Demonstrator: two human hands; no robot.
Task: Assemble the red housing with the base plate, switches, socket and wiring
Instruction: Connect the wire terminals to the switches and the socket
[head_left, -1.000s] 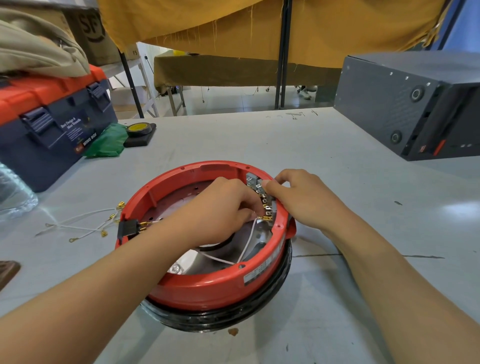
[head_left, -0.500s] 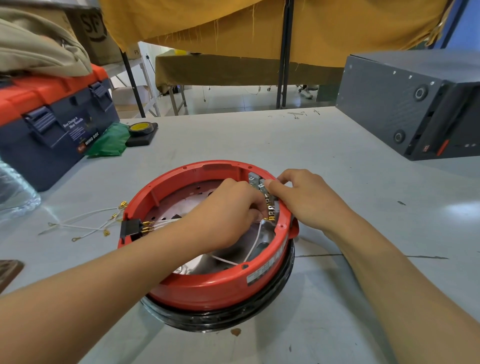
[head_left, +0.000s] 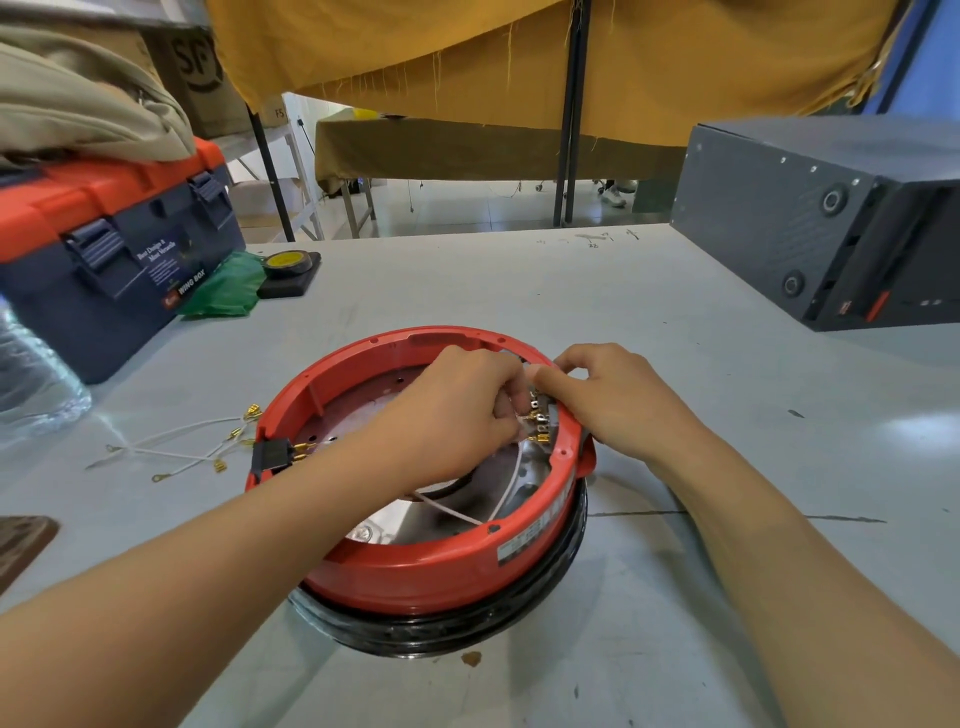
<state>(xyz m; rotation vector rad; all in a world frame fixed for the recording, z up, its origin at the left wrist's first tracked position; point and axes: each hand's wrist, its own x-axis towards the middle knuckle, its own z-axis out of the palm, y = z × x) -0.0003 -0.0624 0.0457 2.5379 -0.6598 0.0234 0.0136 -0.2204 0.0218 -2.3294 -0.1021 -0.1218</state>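
Nearest the viewer, two bare forearms reach in over the grey bench (head_left: 675, 364) to the red housing (head_left: 415, 566), which sits upside down on a black ring (head_left: 467, 623) at the middle of the bench. Inside it a shiny base plate (head_left: 395, 519) shows, crossed by one white wire (head_left: 511, 483) running up to the switch block (head_left: 540, 421) on the housing's right inner wall.

The step in hand looks to be the wiring: seating a gold terminal on the switch block's tabs. The left hand (head_left: 457, 415) has its grip curled tight, fingertips pinching at the wire's end by the tabs, though the exact contact is hidden behind the knuckles. The right hand (head_left: 618, 400) curls over the rim and pinches the top of the switch block, probably steadying it. The next move likely calls for a straight push of the terminal onto its tab while the block is held firm.

On the left rim sits one black socket (head_left: 270, 457) with gold pins. Beside it on the bench lie loose white wires (head_left: 176, 447), roughly three, with gold terminals; the exact count is unclear.

Farther off: one blue toolbox (head_left: 119, 260) with an orange lid, one green cloth (head_left: 228, 291), one roll of yellow tape (head_left: 288, 262), and one dark grey case (head_left: 810, 218) at the right.
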